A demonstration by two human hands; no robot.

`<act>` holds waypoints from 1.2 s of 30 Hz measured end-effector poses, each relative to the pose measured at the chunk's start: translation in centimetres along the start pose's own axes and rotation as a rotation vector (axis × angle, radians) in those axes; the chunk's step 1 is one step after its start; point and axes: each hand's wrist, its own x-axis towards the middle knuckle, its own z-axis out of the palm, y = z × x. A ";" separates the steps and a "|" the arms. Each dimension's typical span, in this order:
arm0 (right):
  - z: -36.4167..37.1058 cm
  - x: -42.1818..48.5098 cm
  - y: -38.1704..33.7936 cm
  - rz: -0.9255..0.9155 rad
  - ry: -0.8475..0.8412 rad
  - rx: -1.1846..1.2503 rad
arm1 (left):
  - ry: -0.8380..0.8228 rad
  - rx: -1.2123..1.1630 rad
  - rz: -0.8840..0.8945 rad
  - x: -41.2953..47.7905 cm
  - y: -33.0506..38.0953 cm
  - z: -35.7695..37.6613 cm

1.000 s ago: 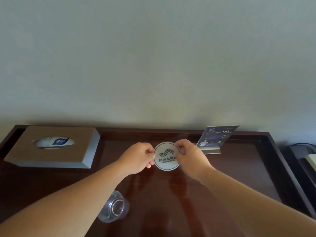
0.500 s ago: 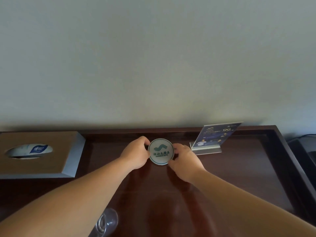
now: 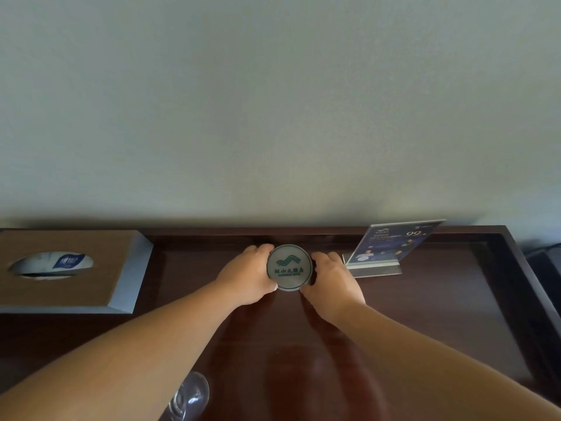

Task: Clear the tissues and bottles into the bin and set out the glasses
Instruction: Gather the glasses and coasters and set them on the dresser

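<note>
Glass (image 3: 189,396), clear, sits at the near edge of the table (image 3: 425,314), left of its middle. It is partly hidden by the left forearm and cut off by the bottom of the view, so I cannot tell how it stands. It is well apart from both hands. Near the far edge, about midway along it, a round white coaster (image 3: 289,267) with a green wave logo and green lettering is held between the two hands, its printed face turned toward the camera. The left hand (image 3: 247,275) grips the coaster's left rim, fingers curled over the top and thumb at the bottom. The right hand (image 3: 332,281) grips the right rim the same way, fingers curled round behind it. Whether the coaster's lower rim touches the wood cannot be told. At the far left corner lies a brown tissue box (image 3: 69,268) with a grey side; a white and blue tissue pack shows through its oval slot. Just right of the right hand, by the far edge, a dark blue card stands tilted in a clear sign holder (image 3: 391,247). A plain pale wall (image 3: 273,101) rises behind the table.
</note>
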 end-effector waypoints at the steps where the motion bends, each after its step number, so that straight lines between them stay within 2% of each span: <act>1: 0.0 0.1 0.0 -0.006 -0.003 -0.009 | -0.004 0.015 0.008 0.0 0.1 0.0; 11: 0.1 0.0 0.2 -0.045 0.000 -0.019 | 0.011 0.082 0.052 0.2 -0.1 0.1; 19: -0.8 -0.7 0.0 -0.059 0.004 0.008 | 0.025 0.089 -0.002 -0.8 -0.8 -1.1; 28: -2.6 -3.9 -1.4 -0.138 -0.056 0.031 | 0.170 -0.023 -0.164 -7.5 -5.1 -6.5; 36: -2.4 -7.4 -5.2 -0.282 -0.161 0.058 | 0.152 -0.177 -0.158 -15.5 -7.3 -6.5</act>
